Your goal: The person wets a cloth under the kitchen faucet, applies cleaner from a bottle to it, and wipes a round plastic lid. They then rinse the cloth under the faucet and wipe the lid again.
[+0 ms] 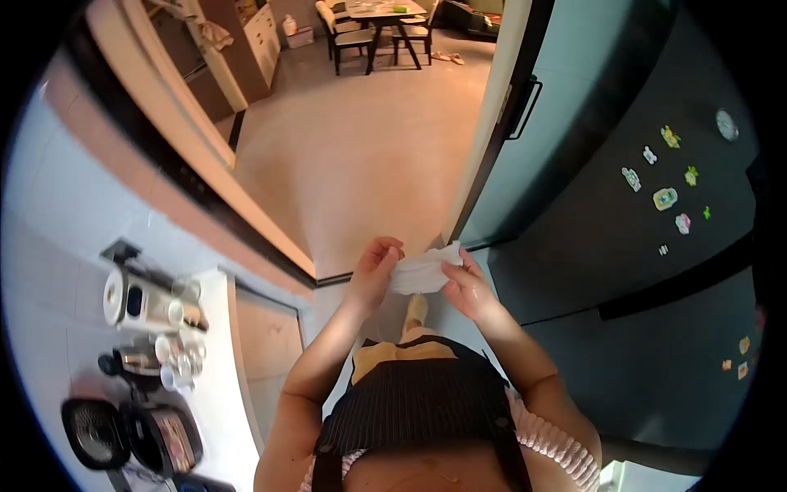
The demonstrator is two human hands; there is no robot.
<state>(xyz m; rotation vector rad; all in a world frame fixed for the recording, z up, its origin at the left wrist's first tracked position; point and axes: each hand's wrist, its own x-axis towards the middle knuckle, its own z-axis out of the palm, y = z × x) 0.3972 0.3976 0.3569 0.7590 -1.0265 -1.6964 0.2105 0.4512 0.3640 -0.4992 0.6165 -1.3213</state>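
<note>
A white, crumpled sheet that looks like a paper towel (418, 273) is stretched between my two hands in front of my apron. My left hand (377, 266) pinches its left end, with the thumb on top. At the other end, my right hand (469, 285) grips it between thumb and fingers. Below the sheet, one slippered foot (416, 310) shows on the floor. My dark striped apron (410, 402) covers the lower middle of the view.
An open doorway leads to a room with a dining table (385, 11) and chairs (352, 39). On the right stand a glass door with a black handle (525, 107) and a dark fridge (590, 271) with magnets. A white counter (223, 394) at left holds cups (176, 373) and appliances.
</note>
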